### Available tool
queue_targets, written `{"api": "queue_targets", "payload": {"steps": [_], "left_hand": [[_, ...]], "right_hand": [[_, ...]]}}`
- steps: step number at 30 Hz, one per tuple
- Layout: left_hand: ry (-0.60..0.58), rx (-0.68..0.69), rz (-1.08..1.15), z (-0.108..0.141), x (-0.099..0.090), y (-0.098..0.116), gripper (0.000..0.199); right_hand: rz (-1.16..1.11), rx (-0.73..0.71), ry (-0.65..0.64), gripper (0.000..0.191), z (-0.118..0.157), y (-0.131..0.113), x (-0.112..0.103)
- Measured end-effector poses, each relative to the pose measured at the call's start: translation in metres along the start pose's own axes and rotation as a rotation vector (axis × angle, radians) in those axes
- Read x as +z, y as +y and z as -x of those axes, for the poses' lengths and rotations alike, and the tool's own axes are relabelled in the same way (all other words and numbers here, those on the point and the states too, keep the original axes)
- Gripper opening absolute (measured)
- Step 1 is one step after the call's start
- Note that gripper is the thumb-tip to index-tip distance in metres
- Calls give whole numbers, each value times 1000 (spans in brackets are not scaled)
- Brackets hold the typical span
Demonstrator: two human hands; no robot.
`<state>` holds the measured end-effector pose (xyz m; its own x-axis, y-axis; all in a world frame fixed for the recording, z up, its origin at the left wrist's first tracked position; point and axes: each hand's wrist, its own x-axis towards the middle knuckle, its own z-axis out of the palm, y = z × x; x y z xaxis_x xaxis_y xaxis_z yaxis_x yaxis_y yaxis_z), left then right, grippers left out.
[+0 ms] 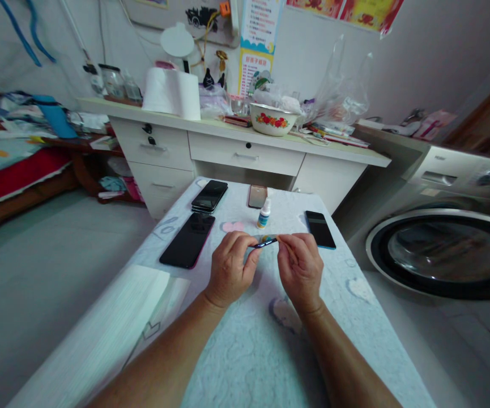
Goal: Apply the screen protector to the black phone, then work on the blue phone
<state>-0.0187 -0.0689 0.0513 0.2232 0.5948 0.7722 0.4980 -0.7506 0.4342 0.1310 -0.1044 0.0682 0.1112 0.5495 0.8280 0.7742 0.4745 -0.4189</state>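
Note:
Between my two hands a smartphone [265, 243] is held nearly edge-on, its dark bluish edge facing me. My left hand [234, 266] pinches its left end between thumb and fingers. At the other end, my right hand [299, 269] grips with curled fingers, which hide that part. A small white spray bottle [264, 214] with a blue and yellow label stands just beyond the phone. To the left lie a large black phone [188, 239], a stack of phones [209, 195] and a pink round pad [233, 226]. Another phone [320, 229] with a blue edge lies right of my right hand.
A phone case [258, 196] lies at the far end of the cloth-covered table [245, 351]. White paper or cloth [100, 328] runs along the left edge. Behind stands a white desk [245, 156] with a floral bowl [272, 120]; a washing machine [440, 226] is at right.

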Motion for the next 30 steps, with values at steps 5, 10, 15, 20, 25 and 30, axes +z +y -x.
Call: {"api": "queue_targets", "payload": {"steps": [5,10,15,20,25,30], "left_hand": [[7,-2,-7,-1,0,0,6],[17,-1,-9,-1,0,-1,6],[14,-4,-3,-1,0,0,6],[7,10,-7,-2,0,1,5],[-4,15,-12,-1,2,2,5],[-2,28,-15,-1,2,2,5]], "right_hand": [[3,25,11,17,-1,2,-1],[11,20,19,17,-3,2,-1],[22,-8,9,20,0,0,0],[-10,-24,-16,24,3,-4,2],[-53,-46,-50,28,7,-9,5],[-84,-63,-84,30,10,-15,6]]}}
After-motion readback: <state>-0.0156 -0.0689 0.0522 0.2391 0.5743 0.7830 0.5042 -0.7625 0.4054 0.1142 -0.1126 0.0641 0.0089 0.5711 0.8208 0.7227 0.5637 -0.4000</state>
